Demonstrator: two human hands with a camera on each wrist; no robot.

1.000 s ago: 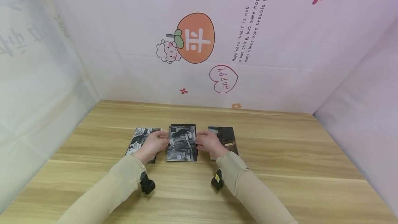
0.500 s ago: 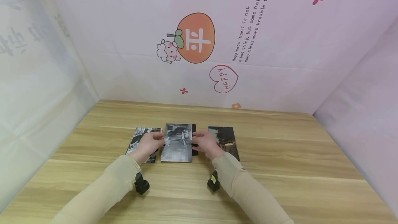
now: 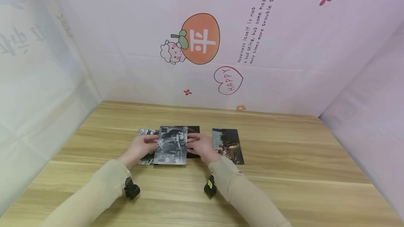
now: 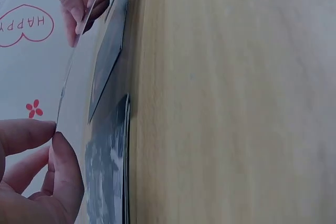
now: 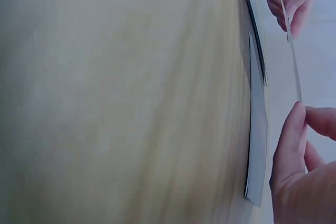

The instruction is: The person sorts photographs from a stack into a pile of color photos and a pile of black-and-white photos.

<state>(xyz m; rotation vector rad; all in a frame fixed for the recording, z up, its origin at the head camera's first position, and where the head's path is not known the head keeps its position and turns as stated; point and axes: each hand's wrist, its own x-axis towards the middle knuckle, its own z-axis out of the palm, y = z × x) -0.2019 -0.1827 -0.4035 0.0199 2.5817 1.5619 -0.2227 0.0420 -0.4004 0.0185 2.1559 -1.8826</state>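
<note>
A black-and-white picture card [image 3: 171, 146] is held above the table between both hands. My left hand [image 3: 141, 147] pinches its left edge between thumb and fingers, and my right hand [image 3: 202, 146] pinches the right edge. In the left wrist view the card [image 4: 67, 72] shows edge-on, raised off the surface. Below it, partly covered, lie a black-and-white card [image 3: 146, 158] at the left and a dark card [image 3: 194, 152] in the middle. A coloured picture card [image 3: 228, 146] lies flat to the right of my right hand.
The cards lie on a wood-grain table [image 3: 284, 164]. A printed white cloth [image 3: 277, 90] hangs along the table's back edge, with further pale cloth at the left and right sides. A small black device [image 3: 132, 189] is worn at each wrist.
Both hands have moved left with the black-and-white card, off the middle card and partly over the left one. More of the dark middle card and the right coloured card shows.
</note>
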